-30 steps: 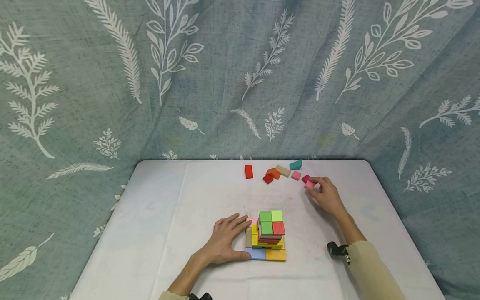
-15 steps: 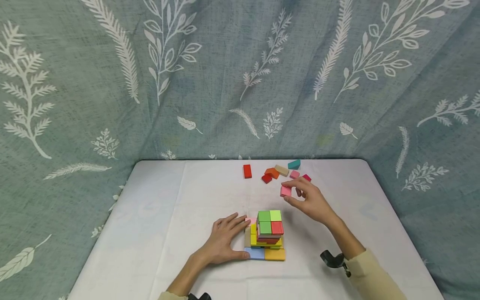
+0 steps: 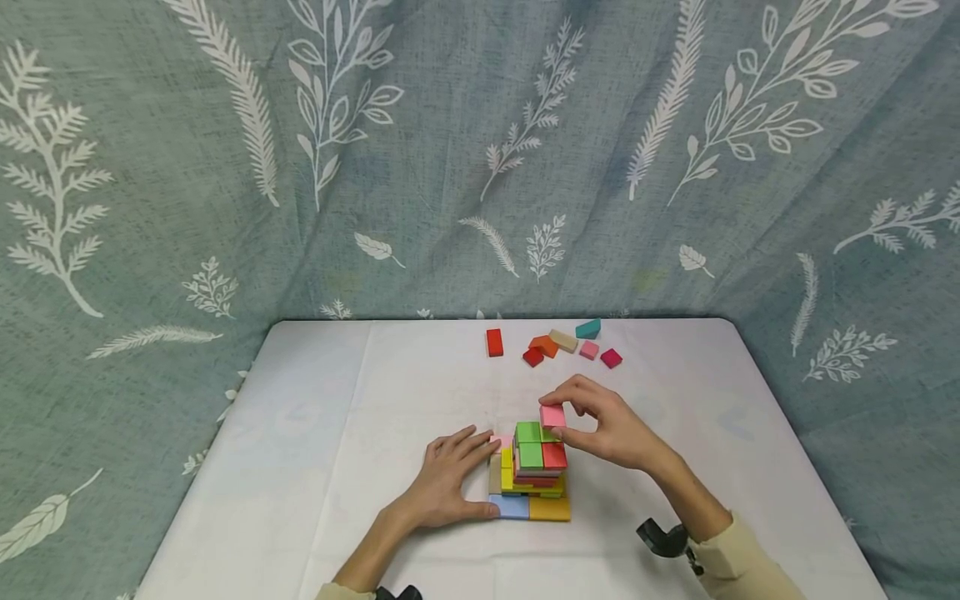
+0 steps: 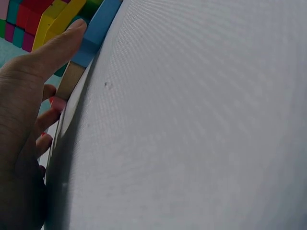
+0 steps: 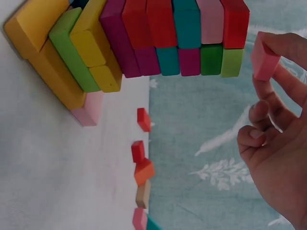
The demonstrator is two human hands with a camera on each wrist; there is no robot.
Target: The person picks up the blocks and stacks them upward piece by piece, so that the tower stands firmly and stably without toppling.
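Observation:
A stepped tower of coloured blocks (image 3: pixel 531 457) stands near the table's middle, with green, lime and red blocks on top. Between thumb and fingertips my right hand (image 3: pixel 611 429) pinches a pink block (image 3: pixel 552 417) over the tower's far right corner. In the right wrist view a narrow gap separates that pink block (image 5: pixel 264 60) from the top lime block (image 5: pixel 231 63). My left hand (image 3: pixel 450 482) lies spread along the tower's left side, its thumb at the blue block (image 3: pixel 511 507) of the base and fingertips by a light pink block (image 3: pixel 501 441).
Loose blocks lie along the table's far side: a red one (image 3: pixel 495 342), an orange one (image 3: pixel 544 346), a tan one (image 3: pixel 564 340), a teal wedge (image 3: pixel 588 328), a pink one (image 3: pixel 589 350) and a magenta one (image 3: pixel 611 358). A patterned curtain (image 3: pixel 450 167) hangs behind.
My right hand has picked the pink block up from beside the magenta one and carried it left and nearer, over the tower. The left hand has stayed in place.

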